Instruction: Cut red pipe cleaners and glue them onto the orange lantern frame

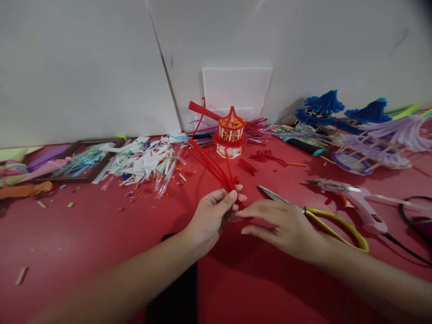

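In front of the pavilion [231, 140], the left hand [212, 216] grips a bunch of red stems [211, 166], pinched near the lower end between thumb and fingers; the long ends fan back toward the pavilion. The right hand [286, 227] has its thumb spread from its fingers, fingertips just beside the bunch; whether they touch it, I cannot tell. It covers the middle of the scissors [273, 194], which lie right-front of the pavilion.

Behind the pavilion, the table [101, 247] ends at the wall [84, 67], where a white board [236, 87] leans. A scrap heap [145, 159] and a frame [77, 179] border the room left of the pavilion; right of it stand blue [324, 102] and purple models [388, 139], with the glue gun [362, 204] nearer. The widest stretch of tabletop spreads left-front of the pavilion, a stick [21, 276] on it. Any lettering on the glue gun is too blurred to read.
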Available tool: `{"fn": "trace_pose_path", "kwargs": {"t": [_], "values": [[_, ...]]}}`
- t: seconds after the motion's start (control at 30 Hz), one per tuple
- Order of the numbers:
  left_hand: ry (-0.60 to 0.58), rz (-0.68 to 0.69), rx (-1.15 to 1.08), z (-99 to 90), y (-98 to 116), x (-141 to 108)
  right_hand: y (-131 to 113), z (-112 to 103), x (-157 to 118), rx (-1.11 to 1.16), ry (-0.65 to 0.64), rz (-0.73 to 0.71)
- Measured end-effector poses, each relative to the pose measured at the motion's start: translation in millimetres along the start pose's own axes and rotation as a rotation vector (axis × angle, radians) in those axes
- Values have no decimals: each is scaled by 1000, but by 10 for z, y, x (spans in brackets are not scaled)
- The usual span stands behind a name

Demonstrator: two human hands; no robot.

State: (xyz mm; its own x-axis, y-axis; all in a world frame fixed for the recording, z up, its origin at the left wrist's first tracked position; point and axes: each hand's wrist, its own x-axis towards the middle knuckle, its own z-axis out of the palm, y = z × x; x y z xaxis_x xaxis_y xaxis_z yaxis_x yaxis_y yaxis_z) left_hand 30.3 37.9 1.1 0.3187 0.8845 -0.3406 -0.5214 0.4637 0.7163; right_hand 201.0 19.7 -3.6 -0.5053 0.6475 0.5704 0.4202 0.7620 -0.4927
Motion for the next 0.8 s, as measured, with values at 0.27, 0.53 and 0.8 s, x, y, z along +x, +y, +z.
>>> {"fn": "trace_pose_path", "kwargs": {"t": [0.27,0.53,0.8], "values": [[-47,-15,13,-100,-74,-29,10,81,-22,91,-27,13],[-52,-79,-22,-120,-50,-62,30,110,-3,181,19,-80],[-78,-87,36,-104,-60,-137,36,66,-79,265,-33,-76]]}}
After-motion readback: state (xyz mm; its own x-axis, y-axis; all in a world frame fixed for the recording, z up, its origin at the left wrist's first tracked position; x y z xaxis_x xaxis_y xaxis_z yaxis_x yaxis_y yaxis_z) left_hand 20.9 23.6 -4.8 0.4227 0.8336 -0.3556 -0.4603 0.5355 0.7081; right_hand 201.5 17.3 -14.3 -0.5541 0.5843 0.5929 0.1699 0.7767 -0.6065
